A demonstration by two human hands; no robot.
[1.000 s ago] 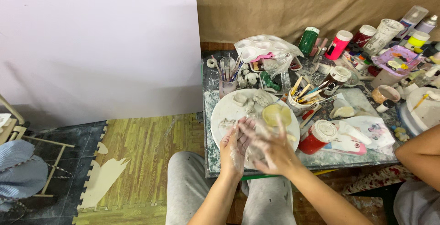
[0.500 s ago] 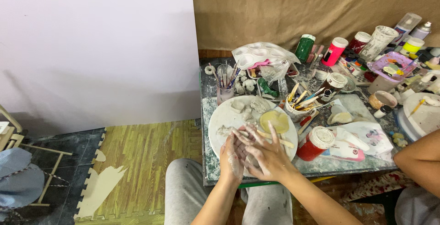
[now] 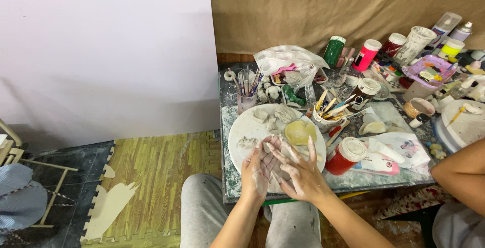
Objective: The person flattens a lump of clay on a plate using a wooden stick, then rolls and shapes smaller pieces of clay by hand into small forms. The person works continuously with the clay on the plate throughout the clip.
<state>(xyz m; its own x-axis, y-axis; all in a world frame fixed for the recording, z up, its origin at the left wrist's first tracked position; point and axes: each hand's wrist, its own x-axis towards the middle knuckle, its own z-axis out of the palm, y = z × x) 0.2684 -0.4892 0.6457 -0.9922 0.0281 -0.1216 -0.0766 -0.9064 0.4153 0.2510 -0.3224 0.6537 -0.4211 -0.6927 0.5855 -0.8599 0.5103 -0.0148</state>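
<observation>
My left hand (image 3: 256,169) and my right hand (image 3: 299,173) are pressed palm to palm, both smeared with grey clay. They hover over the near edge of a round white board (image 3: 241,127) on the low table. A small lump of grey clay (image 3: 279,173) shows between the palms; most of it is hidden. My right fingers lie spread across my left palm. On the board sit several clay scraps (image 3: 275,116) and a pale yellow disc (image 3: 299,132). My grey-trousered knees are below the table edge.
A red jar with a white lid (image 3: 346,156) stands just right of my hands. Behind the board are a glass of brushes (image 3: 246,88), a cup of tools (image 3: 323,116), a white palette (image 3: 285,61) and paint bottles (image 3: 366,55). Another person's arm (image 3: 462,167) is at the right.
My hands have slid against each other, the right one shifting across the left palm. The view has drifted slightly left and the table now sits further right.
</observation>
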